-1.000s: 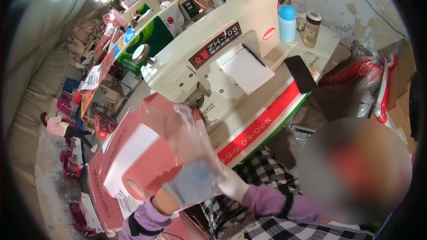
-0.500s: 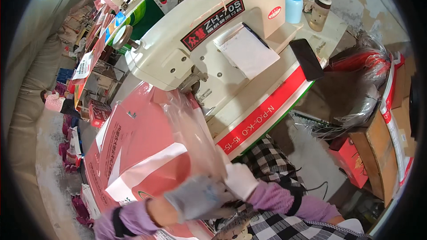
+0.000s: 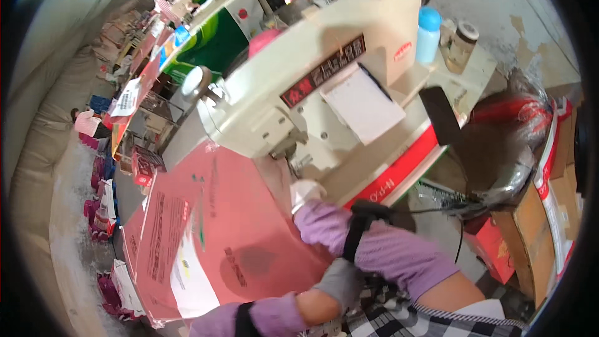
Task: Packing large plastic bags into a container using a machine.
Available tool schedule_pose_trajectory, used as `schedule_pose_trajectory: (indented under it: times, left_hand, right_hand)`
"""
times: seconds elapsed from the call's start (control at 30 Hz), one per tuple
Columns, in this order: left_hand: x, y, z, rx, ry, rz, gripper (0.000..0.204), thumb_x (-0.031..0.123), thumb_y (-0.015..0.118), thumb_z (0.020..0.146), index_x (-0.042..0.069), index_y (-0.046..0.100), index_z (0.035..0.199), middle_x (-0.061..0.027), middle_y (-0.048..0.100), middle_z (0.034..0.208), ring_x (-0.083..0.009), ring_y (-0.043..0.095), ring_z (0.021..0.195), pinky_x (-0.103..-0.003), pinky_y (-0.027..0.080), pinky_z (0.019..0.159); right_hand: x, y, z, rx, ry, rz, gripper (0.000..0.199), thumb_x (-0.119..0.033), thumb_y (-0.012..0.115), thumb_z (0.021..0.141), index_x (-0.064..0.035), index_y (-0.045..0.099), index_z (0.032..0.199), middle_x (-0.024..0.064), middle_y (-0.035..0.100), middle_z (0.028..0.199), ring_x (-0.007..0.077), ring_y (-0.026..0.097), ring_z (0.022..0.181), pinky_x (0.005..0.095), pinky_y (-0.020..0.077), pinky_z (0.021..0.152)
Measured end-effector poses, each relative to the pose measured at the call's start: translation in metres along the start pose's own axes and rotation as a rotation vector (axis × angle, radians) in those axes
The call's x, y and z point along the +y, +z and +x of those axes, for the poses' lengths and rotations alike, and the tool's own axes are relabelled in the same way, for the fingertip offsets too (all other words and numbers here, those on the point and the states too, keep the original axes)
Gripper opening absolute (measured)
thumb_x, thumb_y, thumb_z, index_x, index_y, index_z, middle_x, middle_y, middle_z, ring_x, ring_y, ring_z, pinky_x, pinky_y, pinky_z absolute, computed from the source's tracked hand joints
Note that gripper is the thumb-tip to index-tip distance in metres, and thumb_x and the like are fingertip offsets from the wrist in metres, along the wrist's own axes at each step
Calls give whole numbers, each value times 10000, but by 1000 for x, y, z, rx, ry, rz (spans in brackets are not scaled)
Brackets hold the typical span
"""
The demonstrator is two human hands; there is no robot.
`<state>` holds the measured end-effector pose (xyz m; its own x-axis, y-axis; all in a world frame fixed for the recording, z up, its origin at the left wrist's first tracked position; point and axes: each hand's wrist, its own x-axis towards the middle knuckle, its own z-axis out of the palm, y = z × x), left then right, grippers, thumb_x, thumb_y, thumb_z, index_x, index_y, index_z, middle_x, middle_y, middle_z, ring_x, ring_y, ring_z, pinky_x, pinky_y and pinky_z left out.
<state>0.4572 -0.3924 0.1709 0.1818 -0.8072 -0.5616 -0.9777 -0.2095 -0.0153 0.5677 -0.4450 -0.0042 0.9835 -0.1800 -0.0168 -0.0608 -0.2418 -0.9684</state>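
A cream sewing machine (image 3: 249, 112) stands before me, its needle end over a large pinkish-red printed sack (image 3: 231, 224) with a white panel. The sack spreads flat to the left. My right hand (image 3: 306, 196), in a white glove, is closed on the sack's right edge, close beside the presser foot (image 3: 286, 148); its fingertips are partly hidden. Nearer my lap, my left hand (image 3: 340, 284), in a grey glove, grips the sack's near right corner with its fingers curled under. Purple sleeves with black bands cover both forearms.
On the machine table lie a paper pad (image 3: 365, 105) with a pen and a black phone (image 3: 440, 115). Behind them stand a blue bottle (image 3: 428, 36) and a lidded jar (image 3: 462, 47). Cardboard boxes (image 3: 527, 237) and plastic-wrapped material (image 3: 511, 112) are at the right.
My right hand has moved up and forward to the presser foot, away from my left. My left hand has shifted right and lower. The sack lies flatter, and the view has shifted.
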Motion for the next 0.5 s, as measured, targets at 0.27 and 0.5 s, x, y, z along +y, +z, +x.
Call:
schedule_pose_trajectory:
  times: [0.27,0.5]
  left_hand:
    - [-89,20,-62,90,113,-203,307,361,690,752,88,676,891,-76,622,608,-297,656,620,-415,496,562]
    - [-35,4,-11,105,97,-223,72,246,676,760,192,679,809,-1,602,623,-223,650,670,-380,491,674]
  right_hand:
    - [-27,-29,-24,-301,93,-607,708,-123,482,865,-34,181,1500,215,691,825,379,685,764,501,525,682]
    - [-42,-59,-92,-526,158,-522,785,-201,530,834,-2,160,1497,246,671,793,394,668,697,509,521,636]
